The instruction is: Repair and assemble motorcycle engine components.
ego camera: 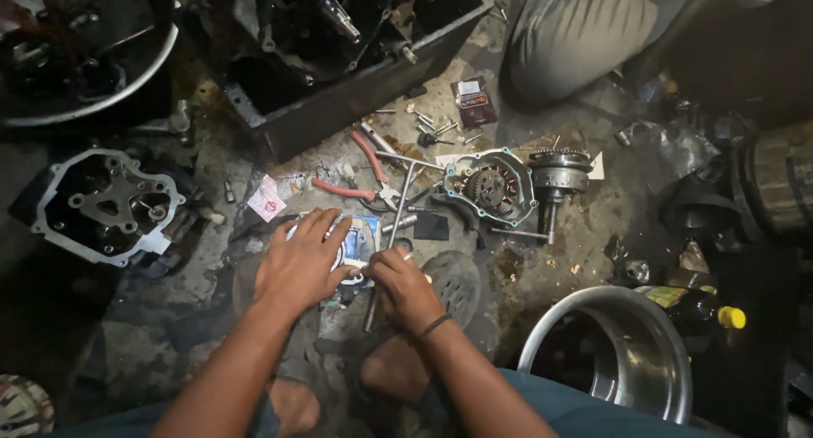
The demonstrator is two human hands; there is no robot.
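Note:
My left hand (301,264) lies flat, fingers spread, pressing down on a white and blue packet (362,235) on the dirty floor. My right hand (405,287) is closed beside it, fingertips pinching a small pale object at the packet's edge; what it is I cannot tell. A long metal T-handle wrench (398,205) lies under and beyond my right hand. Red-handled pliers (360,171) rest just past the packet.
A stator cover (491,188) and a clutch assembly (557,177) lie ahead right. An engine casing (106,205) sits left, a black tray of parts (356,82) at the top, a steel bowl (618,353) lower right. Another person's knee (584,27) shows at the top.

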